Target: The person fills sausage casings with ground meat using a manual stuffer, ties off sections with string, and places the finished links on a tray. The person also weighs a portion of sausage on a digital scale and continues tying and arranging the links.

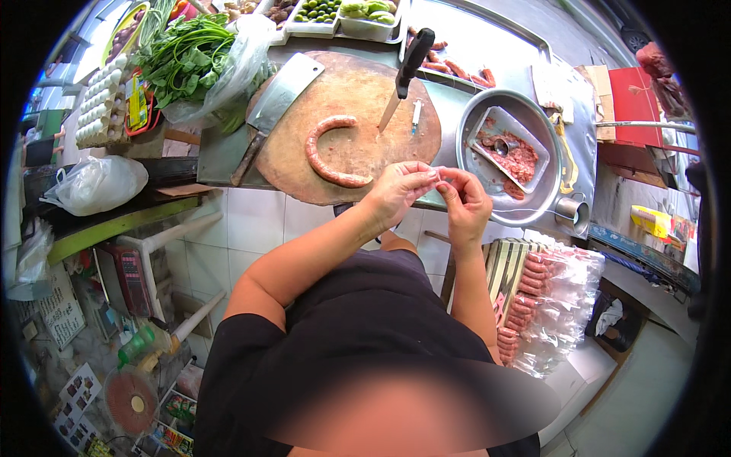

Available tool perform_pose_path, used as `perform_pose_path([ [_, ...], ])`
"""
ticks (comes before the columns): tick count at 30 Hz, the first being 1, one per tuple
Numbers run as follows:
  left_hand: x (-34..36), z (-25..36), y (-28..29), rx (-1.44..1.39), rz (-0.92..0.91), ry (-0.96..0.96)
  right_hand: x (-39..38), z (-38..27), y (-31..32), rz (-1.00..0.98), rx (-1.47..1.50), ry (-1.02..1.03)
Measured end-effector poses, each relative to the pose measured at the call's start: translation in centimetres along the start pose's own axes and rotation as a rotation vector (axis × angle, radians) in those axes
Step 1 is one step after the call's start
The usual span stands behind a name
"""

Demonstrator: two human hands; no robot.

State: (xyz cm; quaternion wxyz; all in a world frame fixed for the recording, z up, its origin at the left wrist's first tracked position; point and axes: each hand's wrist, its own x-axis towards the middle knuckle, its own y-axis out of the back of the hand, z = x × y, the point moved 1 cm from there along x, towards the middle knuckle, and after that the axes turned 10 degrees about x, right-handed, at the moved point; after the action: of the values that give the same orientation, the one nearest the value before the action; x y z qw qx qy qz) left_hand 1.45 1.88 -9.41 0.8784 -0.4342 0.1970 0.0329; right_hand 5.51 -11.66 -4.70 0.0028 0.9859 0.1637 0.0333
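Note:
Just past the near edge of the round wooden chopping board, my left hand (402,190) and my right hand (467,204) meet with fingertips pinched together. Between them is a bit of thin white string, and a fine pale line runs from my right hand toward a metal cup (571,214). A curved raw sausage (316,149) lies on the chopping board (358,91), one end close to my left hand. A black-handled knife (404,76) stands upright with its tip on the board. Beside it lies a small syringe (416,116).
A cleaver (286,93) rests on the board's left side. To the right, a steel basin (468,145) holds a white tray of minced meat (519,158) with a spoon. Bagged sausages (533,286) are below right. Leafy greens (186,57) and egg trays (101,107) stand left.

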Motion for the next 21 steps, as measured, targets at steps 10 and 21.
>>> perform_pose_path([
  [10, -1.7, -0.7, -0.5, 1.111, 0.113, -0.611, 0.4, 4.8, 1.0, -0.017, -0.282, -0.418],
  [21, -3.1, -1.0, 8.9, 1.895, 0.409, -0.527, -0.3, 5.8, -0.8, -0.276, 0.255, -0.585],
])
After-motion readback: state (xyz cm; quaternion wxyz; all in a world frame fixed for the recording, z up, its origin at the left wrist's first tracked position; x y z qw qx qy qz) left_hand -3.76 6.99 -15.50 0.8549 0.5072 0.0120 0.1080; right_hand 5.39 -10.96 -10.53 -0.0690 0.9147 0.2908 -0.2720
